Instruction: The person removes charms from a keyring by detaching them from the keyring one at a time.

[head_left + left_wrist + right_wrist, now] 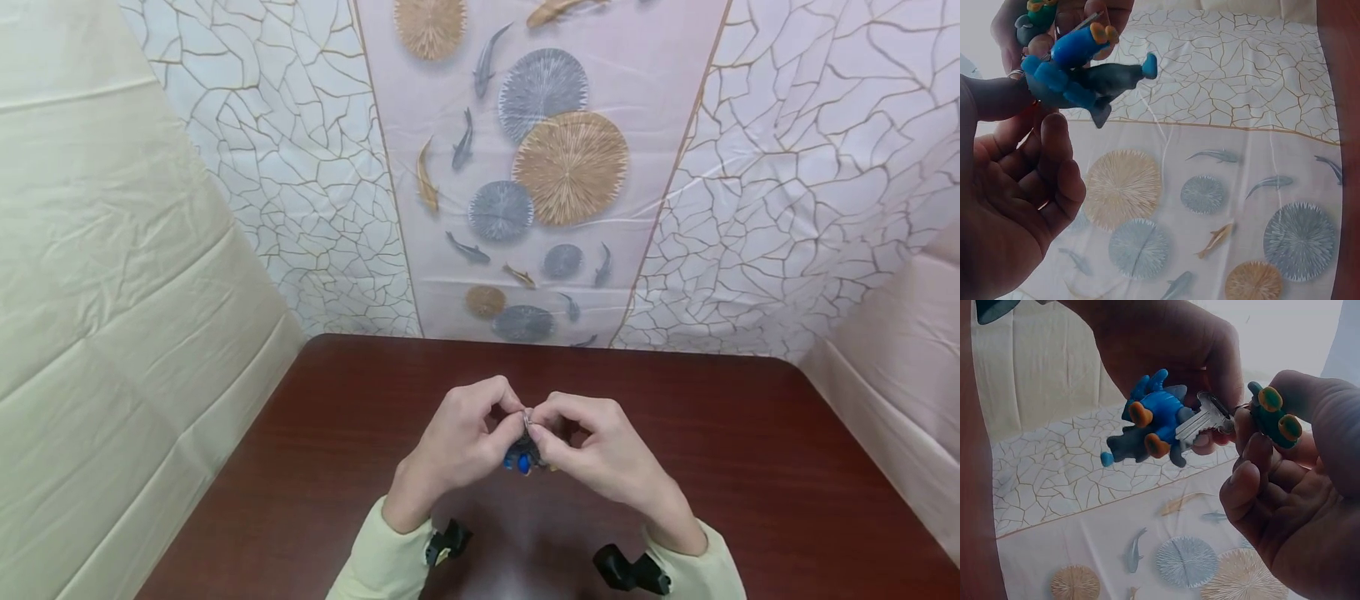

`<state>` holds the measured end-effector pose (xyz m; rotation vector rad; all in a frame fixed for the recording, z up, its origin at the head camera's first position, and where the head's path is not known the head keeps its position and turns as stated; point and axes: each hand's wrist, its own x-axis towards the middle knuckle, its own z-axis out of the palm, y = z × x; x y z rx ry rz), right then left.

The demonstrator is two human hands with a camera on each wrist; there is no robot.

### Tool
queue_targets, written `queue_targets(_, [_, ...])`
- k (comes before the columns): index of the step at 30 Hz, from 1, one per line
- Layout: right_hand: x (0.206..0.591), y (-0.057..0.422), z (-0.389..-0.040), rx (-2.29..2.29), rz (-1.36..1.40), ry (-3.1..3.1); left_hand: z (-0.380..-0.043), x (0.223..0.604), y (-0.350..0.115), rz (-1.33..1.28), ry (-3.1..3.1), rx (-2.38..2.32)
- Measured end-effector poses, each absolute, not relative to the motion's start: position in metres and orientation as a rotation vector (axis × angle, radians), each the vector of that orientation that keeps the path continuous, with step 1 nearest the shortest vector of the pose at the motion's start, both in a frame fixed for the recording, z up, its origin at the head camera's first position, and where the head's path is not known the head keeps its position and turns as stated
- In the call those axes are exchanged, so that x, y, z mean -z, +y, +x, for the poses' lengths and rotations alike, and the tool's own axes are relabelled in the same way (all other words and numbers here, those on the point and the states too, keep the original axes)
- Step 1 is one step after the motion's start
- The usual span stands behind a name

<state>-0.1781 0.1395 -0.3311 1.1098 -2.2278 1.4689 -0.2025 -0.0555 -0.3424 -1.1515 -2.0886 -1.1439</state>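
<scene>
Pinching a metal ring (1015, 73) over the near middle of the worktop (337, 450), the left hand (467, 429) and right hand (603, 446) look partway done, with the key (1200, 425) and little toys (1166, 411) not put down yet.

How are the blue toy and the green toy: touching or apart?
Apart. The right wrist view shows a gap, with the key between blue toy and green toy.

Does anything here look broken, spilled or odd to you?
Nothing looks spilled or plainly damaged. The left hand and right hand pinch the keychain above the table. The most untidy spot is the cream cloth along the head view's left side, which looks wrinkled rather than smooth.
</scene>
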Motion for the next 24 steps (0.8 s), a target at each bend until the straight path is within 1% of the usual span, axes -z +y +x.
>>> queue_targets(11, [0.3316,0.1399,-0.1804,-1.44,1.156,-2.174,-0.2028,0.3418,-0.056,-1.152,-2.132,1.197])
queue_targets(18, [0.33,0.1434,-0.1802,-1.485,1.171,-2.153,-0.2047,0.3395,-0.0562,-1.24,-1.981,1.092])
queue_targets(24, [0.3306,0.1439,-0.181,-1.536,1.167,-2.169,-0.2042,0.3392,-0.0565,-1.219,-1.955,1.087])
